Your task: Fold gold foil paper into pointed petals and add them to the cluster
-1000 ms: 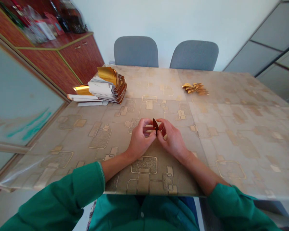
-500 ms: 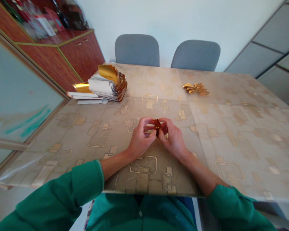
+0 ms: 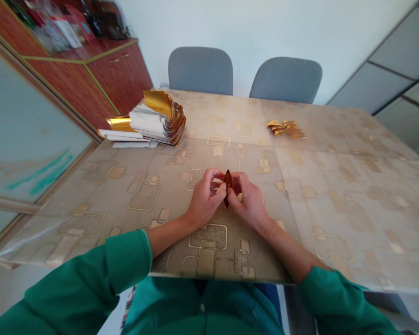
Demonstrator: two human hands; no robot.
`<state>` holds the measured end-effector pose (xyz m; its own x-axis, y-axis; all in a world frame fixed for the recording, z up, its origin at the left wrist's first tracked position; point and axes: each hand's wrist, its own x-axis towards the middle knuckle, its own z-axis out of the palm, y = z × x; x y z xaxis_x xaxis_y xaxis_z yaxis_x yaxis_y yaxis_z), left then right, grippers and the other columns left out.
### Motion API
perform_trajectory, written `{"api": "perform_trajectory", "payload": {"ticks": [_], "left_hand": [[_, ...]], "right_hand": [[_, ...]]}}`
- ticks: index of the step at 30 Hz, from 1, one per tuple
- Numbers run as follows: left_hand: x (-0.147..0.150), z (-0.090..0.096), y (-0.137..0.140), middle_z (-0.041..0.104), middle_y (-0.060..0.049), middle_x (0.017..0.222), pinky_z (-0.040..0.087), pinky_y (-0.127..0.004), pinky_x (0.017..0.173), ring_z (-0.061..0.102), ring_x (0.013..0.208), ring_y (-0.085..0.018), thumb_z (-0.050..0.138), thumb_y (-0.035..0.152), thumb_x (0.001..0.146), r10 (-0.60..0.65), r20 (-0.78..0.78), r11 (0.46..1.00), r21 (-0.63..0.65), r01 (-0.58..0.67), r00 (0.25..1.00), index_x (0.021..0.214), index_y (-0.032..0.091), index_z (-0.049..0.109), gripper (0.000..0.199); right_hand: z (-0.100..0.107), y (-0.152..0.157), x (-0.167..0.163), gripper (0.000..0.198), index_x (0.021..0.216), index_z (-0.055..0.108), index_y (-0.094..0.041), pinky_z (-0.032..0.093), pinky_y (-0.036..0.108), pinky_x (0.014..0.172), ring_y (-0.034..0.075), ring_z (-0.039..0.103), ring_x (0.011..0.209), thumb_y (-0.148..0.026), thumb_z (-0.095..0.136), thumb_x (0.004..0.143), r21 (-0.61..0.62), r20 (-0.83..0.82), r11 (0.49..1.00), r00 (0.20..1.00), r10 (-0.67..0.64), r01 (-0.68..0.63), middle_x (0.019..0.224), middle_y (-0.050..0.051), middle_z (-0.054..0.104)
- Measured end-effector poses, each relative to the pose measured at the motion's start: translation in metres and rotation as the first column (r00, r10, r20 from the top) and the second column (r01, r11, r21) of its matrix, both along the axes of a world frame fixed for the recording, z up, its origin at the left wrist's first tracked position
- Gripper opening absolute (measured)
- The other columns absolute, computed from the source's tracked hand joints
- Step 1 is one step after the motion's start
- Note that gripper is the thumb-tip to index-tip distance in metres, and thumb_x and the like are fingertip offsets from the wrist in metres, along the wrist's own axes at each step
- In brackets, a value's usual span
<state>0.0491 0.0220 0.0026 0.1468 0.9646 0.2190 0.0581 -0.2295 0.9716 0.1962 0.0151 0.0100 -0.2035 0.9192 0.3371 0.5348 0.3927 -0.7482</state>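
Between my two hands, above the near middle of the table, is a small folded piece of gold foil paper (image 3: pixel 227 179), seen narrow and pointed at both ends. My left hand (image 3: pixel 208 195) pinches it from the left with thumb and fingers. From the right, my right hand (image 3: pixel 247 195) grips it the same way, thumb toward me. The fingers cover much of its sides. Farther off to the right lies a row of folded gold paper pieces (image 3: pixel 286 129). A thick stack of gold-and-white paper sheets (image 3: pixel 150 122) rests at the far left, its edges curling up.
A patterned tablecloth (image 3: pixel 202 260) covers the table. Behind its far edge stand two grey chairs, a left one (image 3: pixel 200 70) and a right one (image 3: pixel 286 79), against a white wall. A reddish wooden cabinet (image 3: pixel 122 79) holding bottles and bags is at the back left.
The folded gold paper has been pressed flatter and narrower between my fingers; before, its front was spread wider. Both hands stay in nearly the same spot.
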Motion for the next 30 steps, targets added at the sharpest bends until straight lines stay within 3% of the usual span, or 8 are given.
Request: {"api": "perform_trajectory", "payload": {"ticks": [6, 12, 20, 25, 30], "left_hand": [[0.003, 0.003, -0.003, 0.06, -0.002, 0.097, 0.054, -0.023, 0.064, 0.066, 0.076, -0.012, 0.055, 0.023, 0.086, -0.025, -0.063, 0.999, -0.037, 0.022, 0.998, 0.105, 0.019, 0.05, 0.02], [0.0, 0.002, -0.004, 0.063, -0.003, 0.094, 0.051, -0.022, 0.062, 0.065, 0.072, -0.011, 0.048, 0.022, 0.09, -0.049, -0.159, 0.999, 0.005, 0.051, 0.986, 0.101, 0.018, 0.052, 0.013], [0.0, 0.001, -0.004, 0.065, -0.003, 0.087, 0.05, -0.025, 0.063, 0.064, 0.071, -0.014, 0.048, 0.029, 0.092, -0.067, -0.246, 0.998, -0.003, 0.068, 0.967, 0.1, 0.016, 0.057, 0.017], [-0.002, -0.001, -0.004, 0.065, -0.002, 0.083, 0.048, -0.025, 0.064, 0.063, 0.071, -0.014, 0.046, 0.029, 0.092, -0.049, -0.251, 0.998, 0.019, 0.056, 0.967, 0.098, 0.016, 0.057, 0.018], [-0.002, -0.001, -0.004, 0.063, 0.0, 0.081, 0.046, -0.024, 0.063, 0.061, 0.069, -0.013, 0.047, 0.029, 0.093, -0.061, -0.274, 0.997, 0.03, 0.072, 0.96, 0.096, 0.017, 0.056, 0.015]], "right_hand": [[0.003, 0.002, 0.002, 0.021, 0.11, 0.051, -0.021, 0.044, 0.026, 0.061, 0.013, 0.056, 0.064, -0.025, 0.052, 0.089, 0.031, -0.017, 0.999, 1.0, -0.013, 0.014, 0.078, -0.001, 0.06], [0.003, 0.003, 0.002, 0.007, 0.094, 0.054, -0.02, 0.043, 0.025, 0.063, 0.012, 0.054, 0.067, -0.018, 0.051, 0.088, 0.091, -0.005, 0.996, 1.0, -0.02, 0.021, 0.082, 0.001, 0.06], [0.005, 0.005, 0.004, 0.01, 0.097, 0.057, -0.02, 0.044, 0.025, 0.062, 0.012, 0.055, 0.067, -0.017, 0.055, 0.088, 0.023, -0.063, 0.999, 0.997, 0.04, -0.039, 0.079, -0.001, 0.06], [0.009, 0.006, 0.008, 0.011, 0.088, 0.06, -0.02, 0.043, 0.025, 0.066, 0.013, 0.055, 0.073, -0.012, 0.054, 0.088, 0.107, -0.022, 0.991, 0.996, 0.083, -0.081, 0.081, 0.0, 0.059], [0.011, 0.007, 0.009, 0.012, 0.093, 0.06, -0.02, 0.044, 0.024, 0.066, 0.012, 0.055, 0.072, -0.011, 0.055, 0.089, 0.094, -0.027, 0.99, 0.994, 0.108, -0.105, 0.082, 0.0, 0.059]]}}
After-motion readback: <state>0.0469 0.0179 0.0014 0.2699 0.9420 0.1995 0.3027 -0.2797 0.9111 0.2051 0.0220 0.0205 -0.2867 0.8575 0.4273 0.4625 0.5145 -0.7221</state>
